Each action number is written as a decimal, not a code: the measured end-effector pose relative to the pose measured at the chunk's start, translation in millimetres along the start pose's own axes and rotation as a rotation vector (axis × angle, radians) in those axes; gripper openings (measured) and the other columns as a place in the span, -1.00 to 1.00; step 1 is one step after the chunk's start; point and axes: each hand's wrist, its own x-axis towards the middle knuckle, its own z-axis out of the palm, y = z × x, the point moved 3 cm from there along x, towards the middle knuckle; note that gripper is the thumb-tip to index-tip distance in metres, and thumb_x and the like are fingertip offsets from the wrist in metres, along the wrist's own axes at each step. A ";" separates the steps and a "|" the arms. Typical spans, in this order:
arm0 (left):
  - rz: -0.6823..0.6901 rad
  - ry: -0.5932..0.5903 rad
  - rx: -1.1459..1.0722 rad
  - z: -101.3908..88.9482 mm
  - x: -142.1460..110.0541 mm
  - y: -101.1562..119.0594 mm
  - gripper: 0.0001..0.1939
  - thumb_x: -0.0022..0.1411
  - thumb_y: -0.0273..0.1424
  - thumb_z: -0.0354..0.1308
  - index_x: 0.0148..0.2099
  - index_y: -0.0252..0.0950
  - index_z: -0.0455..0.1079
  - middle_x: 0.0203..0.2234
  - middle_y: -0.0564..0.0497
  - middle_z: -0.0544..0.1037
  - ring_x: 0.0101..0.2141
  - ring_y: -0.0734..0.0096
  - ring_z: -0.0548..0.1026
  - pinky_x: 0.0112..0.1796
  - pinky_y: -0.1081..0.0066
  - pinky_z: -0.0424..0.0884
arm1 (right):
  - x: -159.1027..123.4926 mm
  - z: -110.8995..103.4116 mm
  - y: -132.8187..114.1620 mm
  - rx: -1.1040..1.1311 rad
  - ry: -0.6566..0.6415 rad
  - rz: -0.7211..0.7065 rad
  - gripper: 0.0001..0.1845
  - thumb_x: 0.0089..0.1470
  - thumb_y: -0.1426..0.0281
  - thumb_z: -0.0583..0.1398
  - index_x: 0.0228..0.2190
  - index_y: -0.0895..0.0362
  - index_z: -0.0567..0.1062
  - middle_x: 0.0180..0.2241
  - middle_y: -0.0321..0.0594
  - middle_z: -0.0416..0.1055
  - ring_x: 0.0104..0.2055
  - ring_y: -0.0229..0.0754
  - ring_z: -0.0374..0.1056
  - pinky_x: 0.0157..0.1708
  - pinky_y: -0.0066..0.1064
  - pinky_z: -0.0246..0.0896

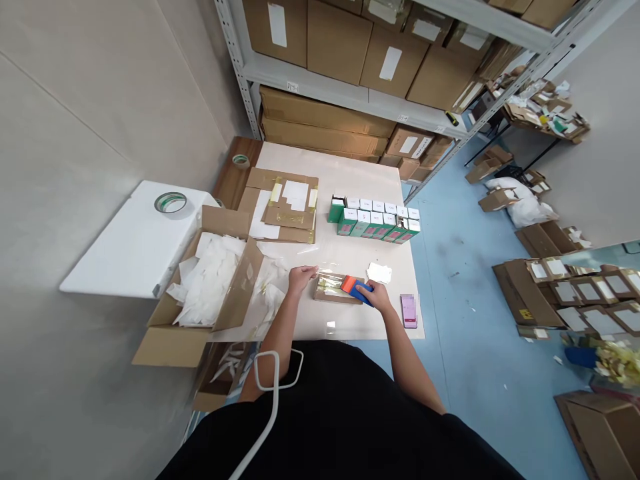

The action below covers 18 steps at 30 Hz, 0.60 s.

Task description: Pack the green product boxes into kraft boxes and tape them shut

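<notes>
Pale worktable (pixel 305 327): a narrow cardboard carton (pixel 325 293) lies near its centre. Right hand (pixel 376 295), at the carton's three o'clock, closes around a blue-and-orange hand tool (pixel 359 291), probably a tape dispenser. Left hand (pixel 301 277), at ten o'clock, brings fingertips together; any hold cannot be told. Even pressure should limit wrinkles in the tape (pixel 330 283).

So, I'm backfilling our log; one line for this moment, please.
left hand: near taped carton | right hand: holds blue-orange tool at carton | phone: right of carton
</notes>
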 end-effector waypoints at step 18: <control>-0.332 0.168 -0.229 15.7 -1.5 -100.0 -0.72 0.08 -0.20 0.40 -0.26 -0.30 0.54 -0.40 -0.11 0.67 -0.25 0.15 0.67 -0.23 0.31 0.54 | 25.6 14.7 -63.8 -0.483 -0.206 0.066 -0.44 0.11 -0.17 0.29 -0.29 0.10 0.60 -0.25 -0.10 0.62 -0.18 -0.06 0.52 -0.34 -0.42 0.17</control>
